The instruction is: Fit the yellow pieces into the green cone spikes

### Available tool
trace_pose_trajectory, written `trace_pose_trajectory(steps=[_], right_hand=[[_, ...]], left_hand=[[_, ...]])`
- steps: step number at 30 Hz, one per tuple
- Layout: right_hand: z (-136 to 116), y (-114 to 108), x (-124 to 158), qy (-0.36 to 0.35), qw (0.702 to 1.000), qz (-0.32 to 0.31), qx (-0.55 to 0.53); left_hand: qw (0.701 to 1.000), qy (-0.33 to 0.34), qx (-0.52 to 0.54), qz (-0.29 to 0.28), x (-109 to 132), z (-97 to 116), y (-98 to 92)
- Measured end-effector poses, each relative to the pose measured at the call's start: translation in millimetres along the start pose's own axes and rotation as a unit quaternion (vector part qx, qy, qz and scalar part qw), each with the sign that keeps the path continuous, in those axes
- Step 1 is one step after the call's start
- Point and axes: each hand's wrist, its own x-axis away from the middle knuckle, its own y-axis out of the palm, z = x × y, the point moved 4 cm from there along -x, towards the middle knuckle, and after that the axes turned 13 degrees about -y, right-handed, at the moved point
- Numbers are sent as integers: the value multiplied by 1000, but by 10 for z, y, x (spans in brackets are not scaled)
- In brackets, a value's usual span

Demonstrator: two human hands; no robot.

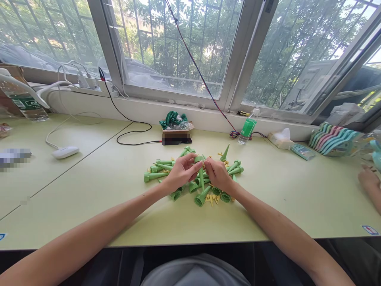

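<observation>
Over a pile of green parts, my left hand (182, 173) is closed around the capped top of a green plastic watering spike (201, 180), its pointed end hanging down. Close against that spike, my right hand (218, 174) has its fingers pinched together; what sits between them is too small and hidden to make out. Below and around both hands lie many similar green cone spikes (202, 196), some showing open threaded ends. Small yellow plastic pieces (212, 199) are scattered among them. One green cone (225, 153) stands point up behind my right hand.
A small cardboard box (178, 132) with green wrapping and a phone stand behind the pile. Farther right are a water bottle (247, 128), tissues (280, 140) and pastel hangers (333, 140). A white mouse (65, 152) lies left. Another person's hand (369, 176) rests at the right edge.
</observation>
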Motion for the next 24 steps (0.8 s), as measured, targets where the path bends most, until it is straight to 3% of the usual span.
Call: trace_pose_trajectory(steps=[10,17,24], right_hand=[[-30,-9,-39,-1,1000,4,-30],[-15,6,-34,0,999,9,-43],[-40,-5,-33,9,1000,4,-25]], left_hand=[[999,40,-17,4,-24,-50,-25],[1000,19,-20,13,-3,4,-26],[999,-33,41,9,-34,-6,-63]])
